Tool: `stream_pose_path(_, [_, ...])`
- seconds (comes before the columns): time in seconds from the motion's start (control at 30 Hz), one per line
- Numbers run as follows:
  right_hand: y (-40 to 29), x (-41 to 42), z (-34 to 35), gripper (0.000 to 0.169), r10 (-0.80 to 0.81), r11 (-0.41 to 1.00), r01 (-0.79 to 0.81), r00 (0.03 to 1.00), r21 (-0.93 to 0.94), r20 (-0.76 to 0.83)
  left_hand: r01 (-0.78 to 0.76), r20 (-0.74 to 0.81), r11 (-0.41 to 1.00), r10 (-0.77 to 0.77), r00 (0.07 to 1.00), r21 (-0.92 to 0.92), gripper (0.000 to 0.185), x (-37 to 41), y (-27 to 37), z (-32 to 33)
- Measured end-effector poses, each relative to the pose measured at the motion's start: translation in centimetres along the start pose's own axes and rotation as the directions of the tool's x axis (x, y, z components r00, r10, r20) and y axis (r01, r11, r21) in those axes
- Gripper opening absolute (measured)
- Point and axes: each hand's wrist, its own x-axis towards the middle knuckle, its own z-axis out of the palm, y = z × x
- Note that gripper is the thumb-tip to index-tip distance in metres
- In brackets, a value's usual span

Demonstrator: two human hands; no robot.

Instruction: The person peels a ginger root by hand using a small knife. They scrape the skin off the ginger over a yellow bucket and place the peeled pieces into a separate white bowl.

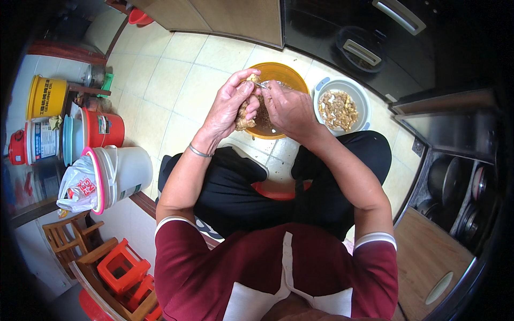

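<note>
A knobbly piece of what looks like ginger root (243, 119) is gripped in my left hand (228, 105), with its upper end between thumb and fingers. In the fingers of my right hand (292, 110) is a thin metal tool (261, 85), its tip against the upper part of the root. Whether it is a knife or a spoon handle is hidden by the fingers. Both hands are above an orange-yellow basin (298, 76) that holds murky brown contents. To the right stands a grey basin (364, 105) with many ginger pieces (337, 110) in it.
Dark cabinets with a handle (362, 52) border the far right. Along the left stand a yellow bucket (47, 97), a red bucket (105, 127) and a white bucket (134, 170). Red plastic stools (122, 267) are at lower left. Small scraps lie on the tiled floor (200, 86).
</note>
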Motion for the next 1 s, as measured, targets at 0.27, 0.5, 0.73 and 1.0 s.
stream_pose_path(0.27, [0.0,0.0,-0.5,0.013,0.038,0.999,-0.037,0.998,-0.023,0.05,0.024,0.061,0.998,-0.02,0.998,-0.066,0.038,0.0,-0.3,0.0])
stream_pose_path(0.5, [0.3,-0.2,-0.7,0.014,0.042,0.999,-0.043,0.996,0.012,0.074,0.038,0.088,0.999,-0.039,0.995,0.01,0.041,0.2,0.2,-0.5])
stream_pose_path(0.73, [-0.4,-0.2,-1.0,0.013,0.035,0.999,-0.035,0.994,0.001,0.103,0.037,0.049,0.999,-0.035,0.998,-0.029,0.037,0.1,0.1,-0.4])
stream_pose_path(1.0, [0.5,0.2,0.2,0.014,0.154,0.987,-0.155,0.987,0.05,0.035,0.001,0.022,0.993,0.002,1.0,-0.119,0.038,0.0,-0.2,0.3])
